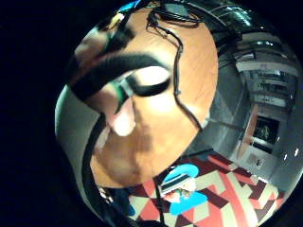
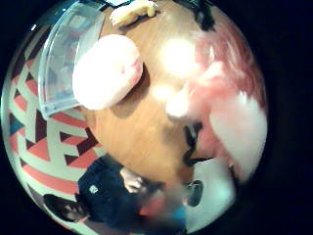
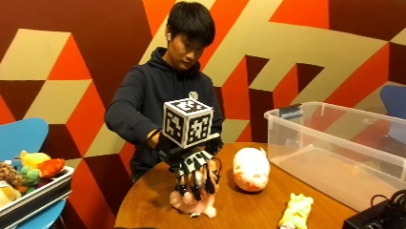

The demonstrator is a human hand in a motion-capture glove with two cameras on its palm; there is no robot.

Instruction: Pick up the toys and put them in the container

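Three soft toys lie on a round wooden counter point(image 3: 247, 207) as a person in a dark hooded top works over them. Nearest the outside camera, a small pale-yellow plush toy point(image 3: 296, 211) lies flat near the counter's front edge, apart from the hand. Just left of it, the black-gloved right hand point(image 3: 193, 174) reaches down onto a fuzzy pink plush toy point(image 3: 193, 202), its fingers point(image 3: 197, 188) pointing downward and curled over the toy's top; the toy's base touches the wood. The thumb-side palm view shows the same pink fur point(image 2: 230, 93) pressed close against the palm. Beyond the hand, a rounded white-and-pink stuffed toy point(image 3: 251, 169), egg-like in shape, sits on the counter, untouched. Farther right stands a large clear plastic storage container point(image 3: 336, 148) with straight walls, resting on the counter's far side; no toys show inside it. At the far left, a grey tray point(image 3: 35, 195) on a blue chair point(image 3: 25, 136) carries several more bright plush toys point(image 3: 28, 169). Behind the person runs a wall point(image 3: 76, 57) painted in red, maroon and tan angular shapes.
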